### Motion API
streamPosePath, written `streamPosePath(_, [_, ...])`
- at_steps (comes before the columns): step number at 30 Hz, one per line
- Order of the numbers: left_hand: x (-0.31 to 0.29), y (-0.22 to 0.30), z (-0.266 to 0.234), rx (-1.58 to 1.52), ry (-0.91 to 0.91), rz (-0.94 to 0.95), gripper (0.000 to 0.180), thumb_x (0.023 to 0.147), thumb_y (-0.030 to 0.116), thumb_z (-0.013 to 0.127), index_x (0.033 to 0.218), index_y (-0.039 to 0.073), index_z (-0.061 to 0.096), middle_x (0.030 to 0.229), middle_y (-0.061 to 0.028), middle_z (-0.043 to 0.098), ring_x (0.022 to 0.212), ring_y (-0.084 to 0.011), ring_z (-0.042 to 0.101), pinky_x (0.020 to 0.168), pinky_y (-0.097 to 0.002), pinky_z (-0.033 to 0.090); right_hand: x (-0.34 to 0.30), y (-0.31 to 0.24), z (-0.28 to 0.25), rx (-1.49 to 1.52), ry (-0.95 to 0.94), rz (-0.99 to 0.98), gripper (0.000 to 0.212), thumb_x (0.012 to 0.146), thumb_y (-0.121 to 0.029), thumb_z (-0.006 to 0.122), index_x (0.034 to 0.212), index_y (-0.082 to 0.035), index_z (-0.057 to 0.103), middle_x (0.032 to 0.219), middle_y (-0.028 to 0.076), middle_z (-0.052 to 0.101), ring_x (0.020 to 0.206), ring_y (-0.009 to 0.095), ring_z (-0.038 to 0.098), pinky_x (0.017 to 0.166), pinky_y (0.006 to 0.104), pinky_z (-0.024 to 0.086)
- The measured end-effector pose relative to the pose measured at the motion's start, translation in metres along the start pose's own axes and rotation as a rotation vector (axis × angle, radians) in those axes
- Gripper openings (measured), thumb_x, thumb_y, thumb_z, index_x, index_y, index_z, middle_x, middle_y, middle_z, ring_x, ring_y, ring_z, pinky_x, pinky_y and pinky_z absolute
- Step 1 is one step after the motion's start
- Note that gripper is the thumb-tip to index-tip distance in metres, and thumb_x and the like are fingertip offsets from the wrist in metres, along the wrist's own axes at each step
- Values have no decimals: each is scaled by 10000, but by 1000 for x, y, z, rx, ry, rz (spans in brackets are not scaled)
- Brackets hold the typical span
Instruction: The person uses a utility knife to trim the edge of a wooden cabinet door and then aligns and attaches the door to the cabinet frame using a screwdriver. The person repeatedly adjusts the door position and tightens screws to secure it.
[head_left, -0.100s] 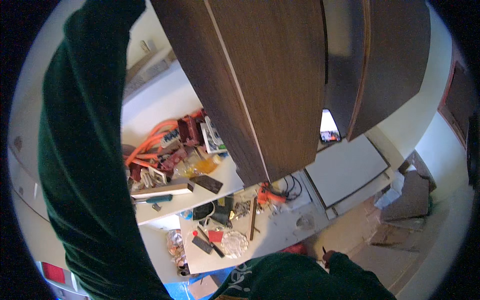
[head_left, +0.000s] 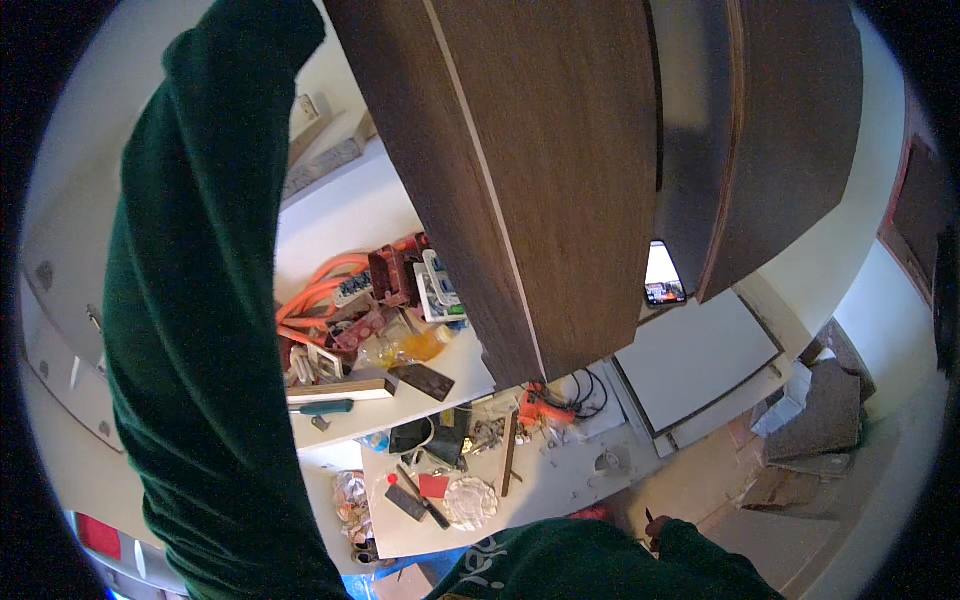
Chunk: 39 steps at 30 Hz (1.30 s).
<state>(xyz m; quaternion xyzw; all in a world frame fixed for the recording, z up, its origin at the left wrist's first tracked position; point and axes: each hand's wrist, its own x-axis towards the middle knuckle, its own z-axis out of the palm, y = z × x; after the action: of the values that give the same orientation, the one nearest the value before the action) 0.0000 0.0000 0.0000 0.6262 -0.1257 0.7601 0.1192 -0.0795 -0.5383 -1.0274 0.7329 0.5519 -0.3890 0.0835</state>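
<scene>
Green-sleeved right hand [head_left: 655, 533] at the near edge, fingers small and bent close to a slim dark pointed thing [head_left: 648, 515]; pinching it or merely beside it, impossible to tell. Left hand out of view past the far edge, finger state therefore unknown; only the raised green left sleeve [head_left: 205, 300] showing.

Right of that sleeve, in the middle, a pale-striped dark brown wood-grain panel [head_left: 575, 180], near end over the tabletop [head_left: 585, 490]; contact with the left hand hidden. Farther right, a second dark panel [head_left: 795, 150]; in the gap between, a lit smartphone [head_left: 665, 275].

Just past the near end of the wood-grain panel, an orange power tool [head_left: 543, 405]; to the left and nearer, a wooden strip [head_left: 510, 455] and a crumpled plastic disc [head_left: 470, 503]. On the white shelf [head_left: 380, 420] at left, a teal-handled screwdriver [head_left: 328, 407].

Main risk, by judgement: slipping or swinging of the wood-grain panel, from a weak hold or loose fixing out of sight, with possible knocks to power tool and smartphone.
</scene>
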Motion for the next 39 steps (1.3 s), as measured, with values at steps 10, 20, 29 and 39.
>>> streamPosePath(10, [0, 26, 18, -174, -46, 80, 453, 923, 93, 540, 1352, -54, 526, 1231, -221, 663, 1143, -332, 630, 985, -394, 479, -23, -44, -74, -68, -74, -5, 326, 814, -368, 747, 899, -53, 764, 872, 122, 758, 813, 339, 732, 709, 462, 588])
streamPosePath(20, [-9, 45, 13, -114, -71, 99, 473, 878, 151, 632, 1300, -49, 558, 1169, -229, 678, 1070, -358, 660, 944, -407, 514, -18, -33, -62, 122, -74, 6, 262, 821, -288, 733, 802, -27, 724, 837, 136, 745, 757, 343, 717, 661, 484, 575])
streamPosePath(29, [-11, 52, 10, -129, -116, 162, 467, 850, 167, 667, 1248, -59, 577, 1131, -222, 690, 1023, -349, 681, 922, -411, 531, -17, -36, -73, -104, -40, -49, 142, 843, -201, 675, 876, -64, 694, 774, 136, 712, 674, 329, 682, 603, 478, 539])
streamPosePath(39, [-10, 48, 10, -184, -148, 95, 482, 856, 166, 668, 1259, -77, 562, 1135, -242, 679, 1022, -355, 679, 929, -422, 537, -14, -39, -78, 43, -194, 134, 205, 899, -249, 630, 961, -82, 731, 900, 101, 757, 864, 302, 736, 748, 437, 595])
